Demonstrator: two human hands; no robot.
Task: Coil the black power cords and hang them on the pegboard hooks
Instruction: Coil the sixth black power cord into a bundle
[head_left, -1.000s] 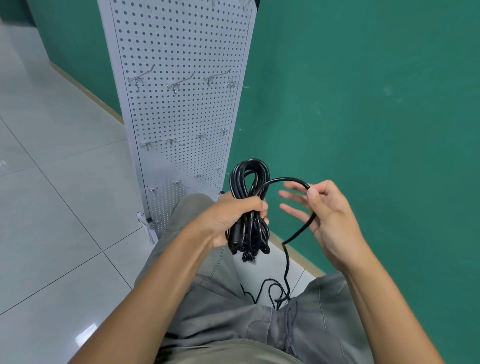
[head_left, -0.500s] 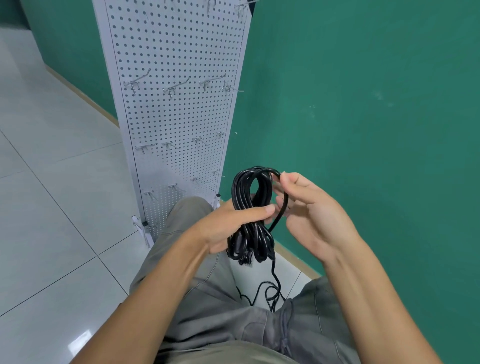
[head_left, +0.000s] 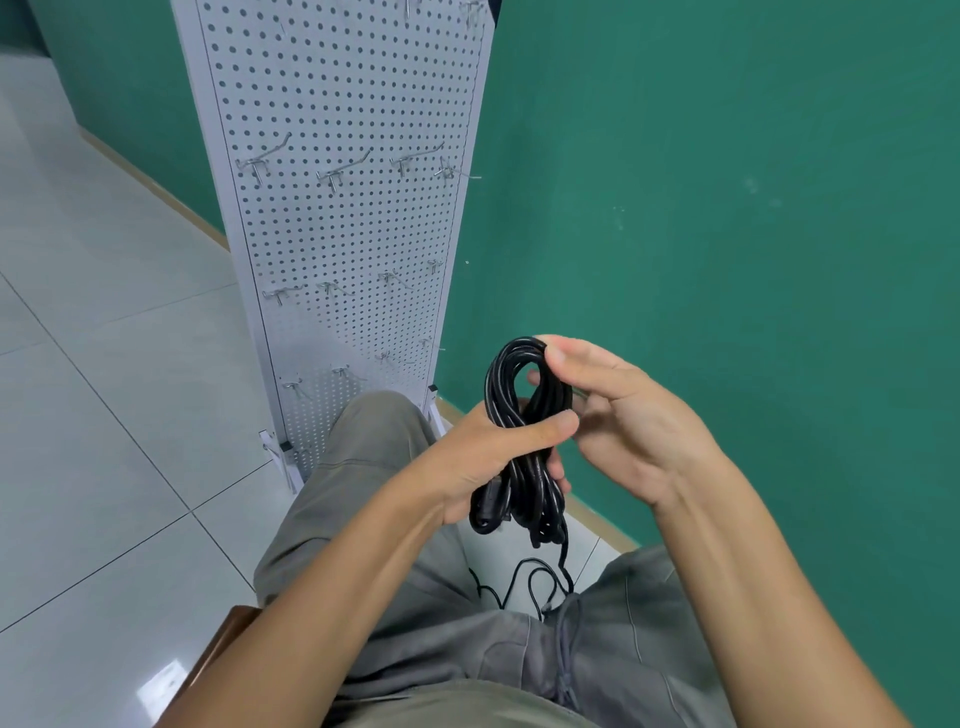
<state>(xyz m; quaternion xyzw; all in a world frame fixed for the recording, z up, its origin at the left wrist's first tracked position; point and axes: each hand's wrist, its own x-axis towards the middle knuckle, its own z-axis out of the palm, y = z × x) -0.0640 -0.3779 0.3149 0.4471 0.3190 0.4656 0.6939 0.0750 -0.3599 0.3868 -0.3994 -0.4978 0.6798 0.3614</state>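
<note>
Nearest the camera, a loose tail of the black power cord (head_left: 540, 577) is seen trailing down between the knees, so the coiling is judged unfinished. The remaining slack would best be drawn up in even loops of matching length and laid over the bundle without twisting, while the waist is kept pinched so that the turns cannot slip. The coiled bundle (head_left: 522, 415) is clamped at its middle by the left hand (head_left: 488, 457), thumb laid across the front, the plug hanging below the palm. Its top loop is pinched by the right hand (head_left: 618, 410). Beyond, the white pegboard (head_left: 343, 104) stands upright, its hooks (head_left: 340, 174) bare.
</note>
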